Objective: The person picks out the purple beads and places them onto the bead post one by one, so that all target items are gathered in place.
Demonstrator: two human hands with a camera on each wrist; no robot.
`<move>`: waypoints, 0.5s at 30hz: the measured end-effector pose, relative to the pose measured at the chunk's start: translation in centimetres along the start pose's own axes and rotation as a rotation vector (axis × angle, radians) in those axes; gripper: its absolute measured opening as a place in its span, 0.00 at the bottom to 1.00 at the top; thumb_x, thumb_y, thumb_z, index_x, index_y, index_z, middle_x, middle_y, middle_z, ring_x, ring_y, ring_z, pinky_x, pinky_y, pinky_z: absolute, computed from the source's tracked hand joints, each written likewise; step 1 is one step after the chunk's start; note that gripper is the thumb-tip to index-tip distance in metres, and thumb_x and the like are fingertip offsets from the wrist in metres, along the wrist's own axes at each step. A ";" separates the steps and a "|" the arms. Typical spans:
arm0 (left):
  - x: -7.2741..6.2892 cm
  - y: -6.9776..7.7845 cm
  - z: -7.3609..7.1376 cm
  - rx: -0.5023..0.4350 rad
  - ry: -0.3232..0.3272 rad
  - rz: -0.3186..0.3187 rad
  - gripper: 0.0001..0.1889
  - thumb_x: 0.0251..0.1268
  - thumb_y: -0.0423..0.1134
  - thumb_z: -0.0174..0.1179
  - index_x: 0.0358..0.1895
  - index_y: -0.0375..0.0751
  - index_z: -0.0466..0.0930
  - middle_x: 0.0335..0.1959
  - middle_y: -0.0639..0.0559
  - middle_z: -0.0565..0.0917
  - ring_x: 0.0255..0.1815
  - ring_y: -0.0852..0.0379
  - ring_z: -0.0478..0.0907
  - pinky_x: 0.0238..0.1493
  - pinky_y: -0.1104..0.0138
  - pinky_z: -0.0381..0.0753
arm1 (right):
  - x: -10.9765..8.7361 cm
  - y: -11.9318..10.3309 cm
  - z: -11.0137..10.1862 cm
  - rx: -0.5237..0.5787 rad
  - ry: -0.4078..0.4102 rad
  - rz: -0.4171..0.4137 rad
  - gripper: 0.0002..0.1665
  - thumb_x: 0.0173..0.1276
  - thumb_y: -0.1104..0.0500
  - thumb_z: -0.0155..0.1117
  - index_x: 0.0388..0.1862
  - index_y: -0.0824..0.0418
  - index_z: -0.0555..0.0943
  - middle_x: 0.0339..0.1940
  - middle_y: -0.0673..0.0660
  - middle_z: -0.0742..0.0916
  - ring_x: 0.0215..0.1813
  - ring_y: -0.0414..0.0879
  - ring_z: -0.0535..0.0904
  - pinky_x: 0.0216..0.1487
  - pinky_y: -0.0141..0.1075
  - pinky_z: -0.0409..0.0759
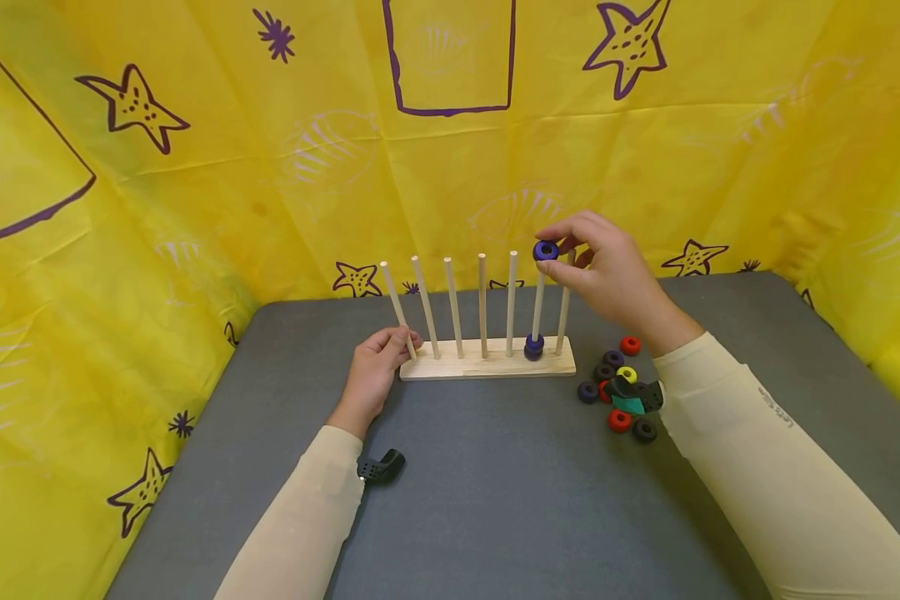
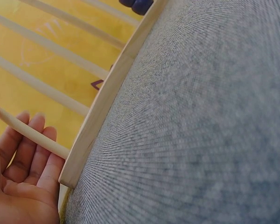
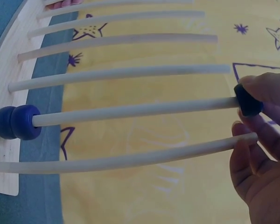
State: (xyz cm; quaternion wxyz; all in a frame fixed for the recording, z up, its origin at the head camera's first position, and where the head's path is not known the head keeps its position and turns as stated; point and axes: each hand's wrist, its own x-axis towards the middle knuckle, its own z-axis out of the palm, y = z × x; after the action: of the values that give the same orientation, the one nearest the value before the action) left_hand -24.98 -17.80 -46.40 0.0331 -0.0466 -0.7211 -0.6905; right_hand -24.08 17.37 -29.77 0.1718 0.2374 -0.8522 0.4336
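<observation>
A wooden stand [image 1: 487,369] holds a row of several upright pegs. My left hand [image 1: 378,367] holds the leftmost peg [image 2: 35,135] low down, fingers behind it and thumb in front. My right hand [image 1: 607,262] pinches a blue ring [image 1: 546,251] between thumb and fingers, right at the top of the second peg from the right [image 3: 135,111]. In the right wrist view the ring's edge overlaps the peg tip. Two blue rings [image 3: 18,122] sit stacked at the base of that peg. Other right-hand fingers lie by the tip of the rightmost peg [image 3: 126,161].
Right of the stand lies a loose group of rings on the grey table [image 1: 487,483], among them a red ring [image 1: 619,420], a yellow ring [image 1: 627,374] and a black ring [image 1: 644,430]. My right wrist's camera mount partly covers the group. A yellow patterned cloth [image 1: 232,167] hangs behind.
</observation>
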 end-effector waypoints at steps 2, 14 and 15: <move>0.0 0.0 0.0 0.002 0.001 0.000 0.22 0.87 0.49 0.60 0.55 0.28 0.85 0.52 0.35 0.89 0.60 0.44 0.85 0.65 0.60 0.83 | 0.0 0.1 0.0 0.004 -0.004 0.008 0.17 0.75 0.66 0.76 0.60 0.65 0.88 0.53 0.58 0.86 0.51 0.48 0.79 0.47 0.31 0.79; 0.0 0.0 0.0 0.004 0.003 0.000 0.22 0.87 0.49 0.60 0.54 0.28 0.86 0.52 0.35 0.88 0.60 0.44 0.85 0.64 0.60 0.83 | 0.0 0.6 0.1 0.001 -0.040 0.058 0.17 0.78 0.62 0.74 0.62 0.64 0.87 0.52 0.58 0.86 0.50 0.51 0.78 0.45 0.34 0.78; 0.0 0.0 0.0 0.003 0.003 -0.001 0.22 0.87 0.50 0.60 0.54 0.28 0.86 0.52 0.35 0.88 0.60 0.44 0.85 0.64 0.60 0.83 | 0.0 0.6 0.1 0.001 -0.041 0.062 0.16 0.78 0.62 0.74 0.62 0.64 0.87 0.52 0.58 0.86 0.50 0.51 0.78 0.45 0.34 0.78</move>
State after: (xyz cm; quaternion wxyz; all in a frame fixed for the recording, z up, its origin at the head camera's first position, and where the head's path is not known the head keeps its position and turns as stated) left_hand -24.96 -17.76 -46.37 0.0339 -0.0449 -0.7220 -0.6896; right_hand -24.44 17.62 -30.25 0.1407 0.2195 -0.8623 0.4341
